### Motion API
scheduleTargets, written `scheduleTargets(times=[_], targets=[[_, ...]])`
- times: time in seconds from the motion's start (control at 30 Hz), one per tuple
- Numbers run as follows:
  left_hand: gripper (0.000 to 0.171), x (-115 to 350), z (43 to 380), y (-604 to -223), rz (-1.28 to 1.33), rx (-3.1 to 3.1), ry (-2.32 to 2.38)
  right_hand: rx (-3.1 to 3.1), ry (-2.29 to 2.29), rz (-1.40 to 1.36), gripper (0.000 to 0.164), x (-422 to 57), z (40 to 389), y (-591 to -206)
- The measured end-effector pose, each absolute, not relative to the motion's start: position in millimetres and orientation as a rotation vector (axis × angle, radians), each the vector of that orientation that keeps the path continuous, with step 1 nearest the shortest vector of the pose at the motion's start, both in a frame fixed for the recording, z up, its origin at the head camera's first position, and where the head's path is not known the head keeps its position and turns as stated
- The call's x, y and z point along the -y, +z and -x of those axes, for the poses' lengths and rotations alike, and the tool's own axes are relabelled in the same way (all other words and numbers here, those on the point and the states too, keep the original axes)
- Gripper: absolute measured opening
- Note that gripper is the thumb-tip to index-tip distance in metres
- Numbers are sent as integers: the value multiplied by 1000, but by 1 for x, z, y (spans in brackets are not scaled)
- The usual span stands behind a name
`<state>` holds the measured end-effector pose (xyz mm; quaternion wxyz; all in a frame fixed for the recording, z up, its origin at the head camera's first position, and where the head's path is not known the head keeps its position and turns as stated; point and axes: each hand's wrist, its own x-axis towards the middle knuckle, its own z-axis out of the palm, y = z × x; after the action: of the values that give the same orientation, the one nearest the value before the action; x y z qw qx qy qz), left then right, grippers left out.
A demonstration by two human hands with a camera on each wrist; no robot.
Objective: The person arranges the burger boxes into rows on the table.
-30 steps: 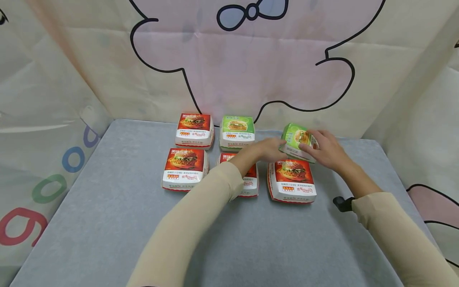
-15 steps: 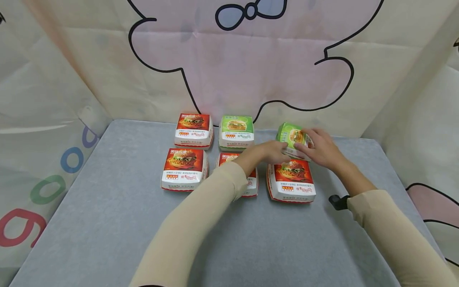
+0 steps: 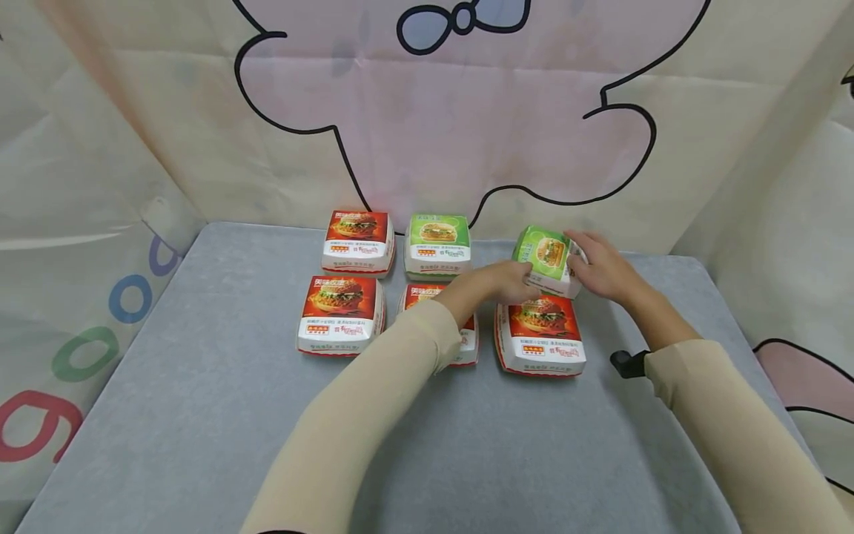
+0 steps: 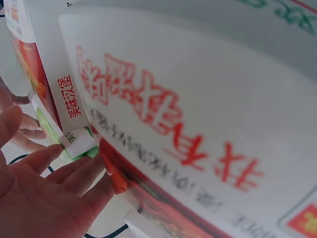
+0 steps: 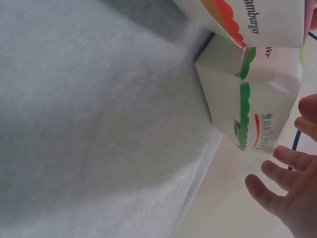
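At the back right, a green-and-white burger box (image 3: 548,256) sits slightly turned behind a red-and-white burger box (image 3: 545,343). My left hand (image 3: 508,282) reaches over the front middle red box (image 3: 470,343), its fingertips at the green box's left front corner. On the opposite side, my right hand (image 3: 603,268) has its fingertips along the box's right side. The left wrist view shows the left hand (image 4: 54,198) with fingers extended toward the green box (image 4: 77,141). Loosely spread fingers of the right hand (image 5: 292,186) meet the green box's side (image 5: 267,104) in the right wrist view.
Two red boxes stand at the left, one at the back (image 3: 359,243) and one in front (image 3: 341,315). Another green box (image 3: 437,246) stands in the back middle. The grey table (image 3: 200,386) ends at a printed cloth wall (image 3: 454,141) behind.
The green box at the right has shifted a little left and back and turned slightly. My right hand has moved left with it, its fingers going from the top to the right side.
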<state>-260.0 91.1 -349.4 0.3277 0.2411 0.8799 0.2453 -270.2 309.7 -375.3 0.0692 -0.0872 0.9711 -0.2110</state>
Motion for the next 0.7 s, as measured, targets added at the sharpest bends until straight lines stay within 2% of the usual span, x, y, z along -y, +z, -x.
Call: scheduleTargets(times=[0.7], targets=[[67,-88,259,-353,-614,-2391,806,-2891,-519,250,55,-306,269,-370]])
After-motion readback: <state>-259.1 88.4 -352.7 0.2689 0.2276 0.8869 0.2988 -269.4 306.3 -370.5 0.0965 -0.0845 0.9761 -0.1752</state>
